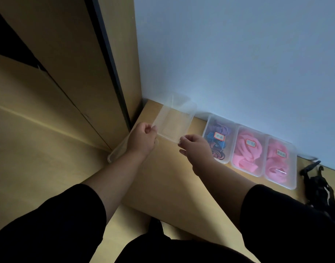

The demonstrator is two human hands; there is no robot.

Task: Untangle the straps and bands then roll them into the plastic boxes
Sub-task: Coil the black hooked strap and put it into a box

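Clear plastic box, empty, is being lifted by me: left hand and right hand are pinching its near rim. Right of it, three filled boxes are looking done; black straps beyond them are waiting, unrolled.

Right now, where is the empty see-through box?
In the head view, the empty clear box is held up by both hands, left hand and right hand, near the wall corner, left of the purple-band box.
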